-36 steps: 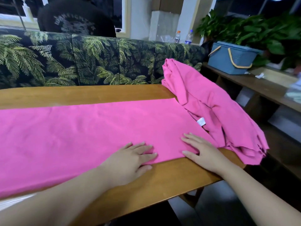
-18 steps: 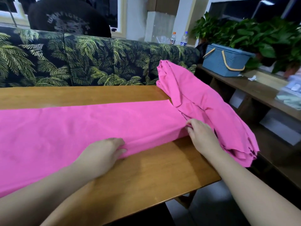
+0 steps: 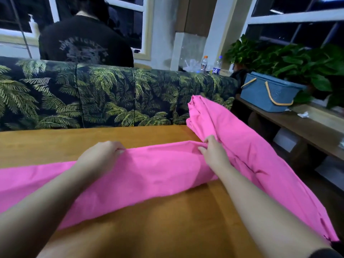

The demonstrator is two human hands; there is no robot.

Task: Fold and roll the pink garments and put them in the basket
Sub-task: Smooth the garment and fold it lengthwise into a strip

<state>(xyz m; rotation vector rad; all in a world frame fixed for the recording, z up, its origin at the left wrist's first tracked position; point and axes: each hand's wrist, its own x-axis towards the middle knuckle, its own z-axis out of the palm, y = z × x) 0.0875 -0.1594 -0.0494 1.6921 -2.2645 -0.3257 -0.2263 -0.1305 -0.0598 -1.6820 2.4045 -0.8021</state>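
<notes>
Gripping the far edge of the pink garment [image 3: 149, 175], the left hand [image 3: 100, 157] has its fingers curled over the cloth, and the right hand [image 3: 214, 153] pinches the same folded edge further along. Between them the cloth forms a long doubled band lying across the wooden table [image 3: 167, 220], running off the left side of the view. Past the right hand a heap of more pink cloth [image 3: 242, 146] drapes over the table's right end and hangs down its side. The blue basket [image 3: 268, 94] with tan handles stands well apart on a wooden bench [image 3: 307, 131] to the right, in front of leafy plants [image 3: 297, 60]. Behind the table runs a palm-print sofa back [image 3: 93, 97], and beyond it sits a person in a black shirt [image 3: 83, 43].
</notes>
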